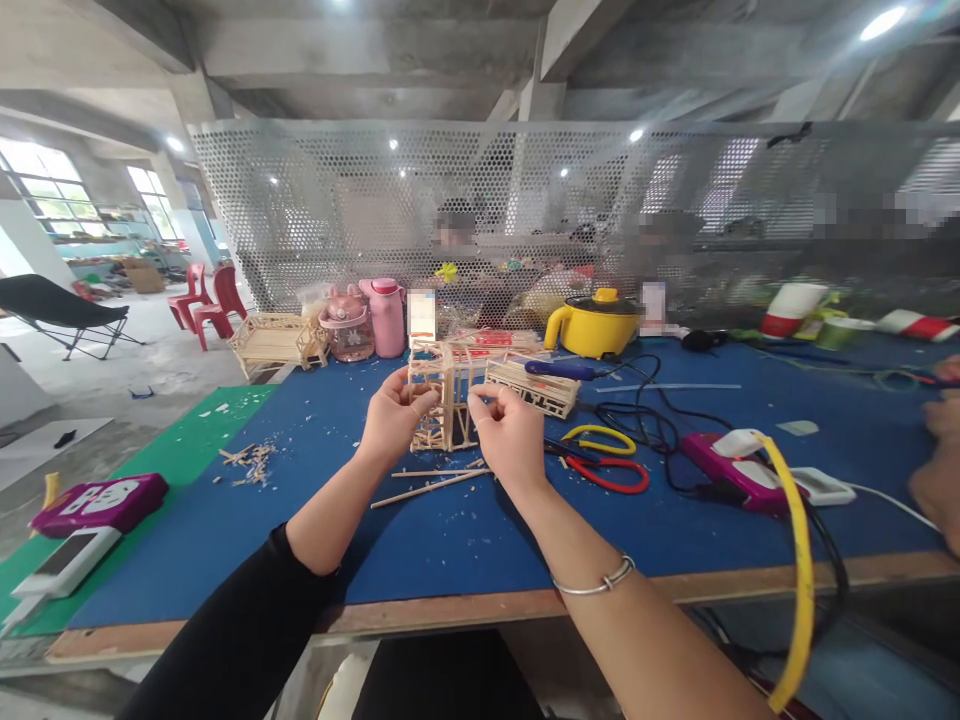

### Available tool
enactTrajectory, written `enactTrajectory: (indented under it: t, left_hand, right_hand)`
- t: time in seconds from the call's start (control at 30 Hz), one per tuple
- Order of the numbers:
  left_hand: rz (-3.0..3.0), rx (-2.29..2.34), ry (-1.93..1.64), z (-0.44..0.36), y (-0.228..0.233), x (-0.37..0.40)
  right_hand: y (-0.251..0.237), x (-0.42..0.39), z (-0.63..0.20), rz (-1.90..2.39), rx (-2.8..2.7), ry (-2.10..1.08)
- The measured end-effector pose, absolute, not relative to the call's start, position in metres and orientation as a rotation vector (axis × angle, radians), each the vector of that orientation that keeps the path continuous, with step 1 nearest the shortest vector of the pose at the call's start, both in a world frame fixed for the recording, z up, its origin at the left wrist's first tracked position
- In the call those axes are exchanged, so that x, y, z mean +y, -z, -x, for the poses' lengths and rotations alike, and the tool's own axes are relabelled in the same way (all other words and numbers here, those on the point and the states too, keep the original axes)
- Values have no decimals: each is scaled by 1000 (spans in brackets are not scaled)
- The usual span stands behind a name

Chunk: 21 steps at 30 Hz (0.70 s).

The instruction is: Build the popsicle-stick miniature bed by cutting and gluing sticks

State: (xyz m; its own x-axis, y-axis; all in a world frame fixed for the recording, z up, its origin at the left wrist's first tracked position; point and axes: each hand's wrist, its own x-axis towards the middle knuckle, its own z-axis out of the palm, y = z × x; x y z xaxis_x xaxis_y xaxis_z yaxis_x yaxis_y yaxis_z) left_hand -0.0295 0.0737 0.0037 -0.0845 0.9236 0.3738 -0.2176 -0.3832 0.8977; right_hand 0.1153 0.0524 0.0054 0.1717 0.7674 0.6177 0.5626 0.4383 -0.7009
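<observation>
Currently, left hand (388, 424) and right hand (513, 432) pinch the stick frame (448, 405); white card (422, 314) bears unreadable markings.

Conc. ceiling (360, 50) w/ bright lights (883, 22); windows (60, 190) L; red chairs (223, 290) on grey flr (169, 375).

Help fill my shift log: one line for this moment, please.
left hand: holding stick frame; right hand: at frame's right side; loose sticks: on table

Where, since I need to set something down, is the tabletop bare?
Mostly bare: between the loose sticks and table edge, and between the wood scraps and that edge. Crowded: around the stick frame, blue-handled tool, scissors and rightmost power strip.
</observation>
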Motion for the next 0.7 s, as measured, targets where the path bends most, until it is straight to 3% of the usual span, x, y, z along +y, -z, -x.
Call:
enactTrajectory:
  t: [0.7]
  left_hand:
    - [-1240,827,-1599,21,2,69]
  right_hand:
    - [2,52,-96,1426,-1737,34]
